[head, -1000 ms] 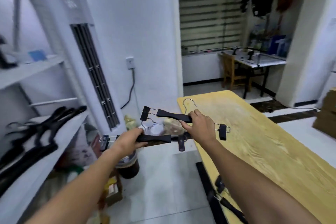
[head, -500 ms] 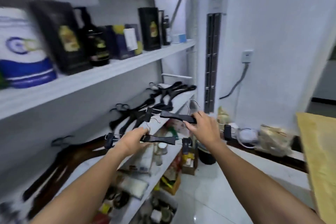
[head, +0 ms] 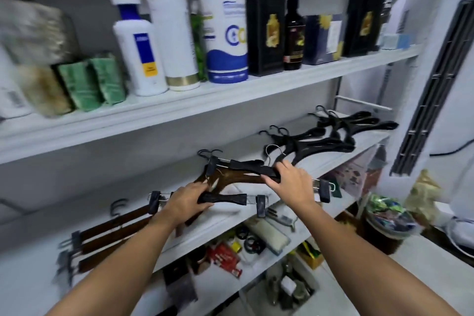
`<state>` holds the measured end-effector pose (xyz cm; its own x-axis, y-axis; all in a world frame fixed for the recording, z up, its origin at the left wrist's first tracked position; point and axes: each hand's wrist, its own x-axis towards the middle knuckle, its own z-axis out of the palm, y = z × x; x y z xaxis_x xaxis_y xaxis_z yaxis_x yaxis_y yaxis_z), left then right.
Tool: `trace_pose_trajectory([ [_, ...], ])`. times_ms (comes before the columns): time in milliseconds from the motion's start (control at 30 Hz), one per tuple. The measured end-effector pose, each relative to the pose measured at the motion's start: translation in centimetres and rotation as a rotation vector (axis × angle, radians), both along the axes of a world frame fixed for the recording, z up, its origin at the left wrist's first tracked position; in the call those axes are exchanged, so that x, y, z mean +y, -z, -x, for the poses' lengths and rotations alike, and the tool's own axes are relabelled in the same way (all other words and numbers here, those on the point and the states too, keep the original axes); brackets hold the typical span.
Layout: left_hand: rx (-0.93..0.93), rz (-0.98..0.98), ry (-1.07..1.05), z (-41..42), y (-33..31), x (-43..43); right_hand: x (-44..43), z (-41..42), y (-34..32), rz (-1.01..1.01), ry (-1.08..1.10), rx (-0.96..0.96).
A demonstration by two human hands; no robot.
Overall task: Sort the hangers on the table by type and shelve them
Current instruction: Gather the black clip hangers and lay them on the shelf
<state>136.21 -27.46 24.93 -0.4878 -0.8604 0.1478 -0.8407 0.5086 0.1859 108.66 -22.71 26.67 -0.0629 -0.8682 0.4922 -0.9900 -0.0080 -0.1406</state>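
Head view.
- Left hand point(head: 187, 202): fingers clamped on the bar of the lower clip hanger point(head: 225, 199), black.
- Right hand point(head: 291, 182): fingers clamped on the upper clip hanger point(head: 252, 167), black.
- Both hangers are held over the middle shelf point(head: 331, 160).
- Shelf stock: brown wooden hangers point(head: 107, 235) at left, black plastic hangers point(head: 323, 142) at right.

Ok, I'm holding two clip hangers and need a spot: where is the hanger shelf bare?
Bare shelf shows between the brown wooden hangers and the front edge, under the left hand's clip hanger. A thin strip fronts the black plastic hangers. The right end, where they pile up, and the left end with brown clip hangers are crowded.
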Motion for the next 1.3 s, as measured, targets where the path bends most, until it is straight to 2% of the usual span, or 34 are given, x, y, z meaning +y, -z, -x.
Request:
trace_pose_trajectory([
  [500, -0.024, -0.011, -0.264, -26.2, 1.9, 5.8, -1.1, -26.2, 2.3, -0.014, -0.269, 0.018],
  [733, -0.032, -0.054, -0.394, -35.6, 2.9, 8.7, -0.4, -36.7, 2.5, 0.001, -0.405, -0.002],
  [967, -0.053, -0.087, -0.536, -41.5, 3.7, 10.8, -0.5, -41.3, 3.2, -0.014, -0.448, -0.001],
  [1300, -0.021, -0.121, -0.678, -45.7, 5.5, 10.5, -1.6, -45.5, 5.2, -0.054, -0.495, 0.002],
])
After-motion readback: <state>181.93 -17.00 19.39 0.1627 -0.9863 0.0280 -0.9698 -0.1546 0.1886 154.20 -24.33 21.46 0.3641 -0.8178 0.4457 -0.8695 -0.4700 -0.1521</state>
